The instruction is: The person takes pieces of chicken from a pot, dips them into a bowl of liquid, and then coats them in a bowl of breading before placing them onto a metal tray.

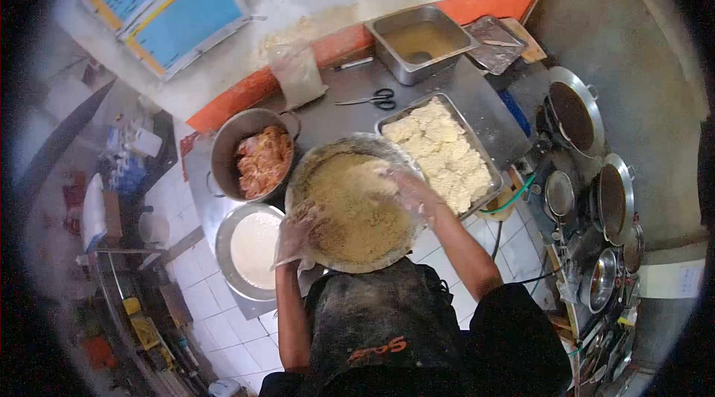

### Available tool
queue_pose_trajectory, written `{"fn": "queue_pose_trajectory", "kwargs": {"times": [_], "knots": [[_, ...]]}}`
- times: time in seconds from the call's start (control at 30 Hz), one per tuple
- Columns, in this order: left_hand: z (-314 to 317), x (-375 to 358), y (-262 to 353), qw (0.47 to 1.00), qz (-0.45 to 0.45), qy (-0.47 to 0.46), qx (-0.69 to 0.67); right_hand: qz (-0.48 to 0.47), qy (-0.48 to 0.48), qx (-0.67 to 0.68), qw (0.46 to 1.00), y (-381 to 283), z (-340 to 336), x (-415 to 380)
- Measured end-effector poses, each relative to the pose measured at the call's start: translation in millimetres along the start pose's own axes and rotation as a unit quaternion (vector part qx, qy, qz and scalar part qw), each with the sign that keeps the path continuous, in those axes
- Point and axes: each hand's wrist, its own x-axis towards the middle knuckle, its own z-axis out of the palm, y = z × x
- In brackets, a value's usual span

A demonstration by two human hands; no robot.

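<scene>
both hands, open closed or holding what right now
Left hand: at left rim of the bowl, grip can't be told.
Right hand: over its right side, blurred, grip can't be told.

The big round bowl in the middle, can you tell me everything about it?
The bowl is wide, round and open side up, with a pale, dusty-looking rim; its material is unclear. Tan, crumbly powder lies inside. It is just in front of dark clothing. The left hand is at its left side; the blurred right hand reaches over its right.
</scene>
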Motion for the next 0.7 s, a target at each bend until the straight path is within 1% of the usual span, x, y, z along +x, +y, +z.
{"fn": "queue_pose_trajectory", "kwargs": {"times": [0.03,0.07,0.1,0.13,0.17,0.2,0.23,0.27,0.3,0.37,0.4,0.43,0.47,0.5,0.53,0.57,0.6,0.63,0.67,0.7], "knots": [[-4,14,-21,1.000,-0.001,-0.006,-0.001,-0.057,0.012,0.111,0.992,-23,-6,-17],[-18,35,-58,0.996,0.008,-0.050,-0.070,-0.114,0.021,0.221,0.968,-47,-13,-32],[-27,47,-80,0.986,0.017,-0.092,-0.139,-0.106,0.061,0.189,0.974,-76,-21,-43],[-27,48,-84,0.988,0.029,-0.085,-0.125,-0.096,0.100,0.158,0.978,-100,-39,-47],[-32,49,-87,0.988,0.027,-0.085,-0.124,-0.176,0.072,0.145,0.971,-91,-92,-32],[-39,50,-91,0.989,0.117,-0.085,0.009,-0.207,0.108,0.105,0.967,-90,-118,-42],[-42,51,-92,0.965,0.203,-0.084,0.143,-0.144,0.115,0.088,0.979,-101,-140,-46],[-39,50,-84,0.990,0.087,-0.064,0.088,-0.081,0.120,0.072,0.987,-115,-161,-48],[-37,46,-81,0.990,0.086,-0.064,0.089,-0.081,0.120,0.073,0.987,-115,-182,-42],[-34,37,-77,0.995,0.043,-0.069,-0.056,0.001,0.080,0.077,0.994,-80,-239,-5],[-14,18,-47,0.995,-0.010,-0.033,-0.090,-0.138,0.085,-0.381,0.910,-27,-295,32],[-15,19,-50,0.995,-0.010,-0.031,-0.091,-0.139,0.083,-0.382,0.910,-17,-300,39],[-19,21,-57,0.995,-0.010,-0.037,-0.093,-0.083,0.066,-0.149,0.983,-9,-302,40],[-22,21,-65,0.995,-0.011,-0.042,-0.093,-0.019,0.045,0.094,0.994,1,-305,47],[-23,24,-74,0.995,-0.011,-0.038,-0.093,-0.206,-0.047,-0.300,0.930,36,-342,75],[-25,28,-84,0.997,-0.003,-0.036,-0.064,-0.206,-0.051,-0.299,0.930,33,-336,76],[-22,26,-83,0.999,0.005,-0.034,-0.034,-0.174,0.013,-0.520,0.836,26,-327,73],[-22,22,-82,0.999,0.005,-0.030,-0.034,-0.133,0.077,-0.709,0.688,19,-317,70],[-9,9,-64,0.999,0.039,-0.014,0.029,-0.134,0.075,-0.709,0.688,29,-335,80],[3,-2,-50,0.993,0.072,0.001,0.092,-0.106,-0.016,-0.361,0.926,47,-369,97]]}}
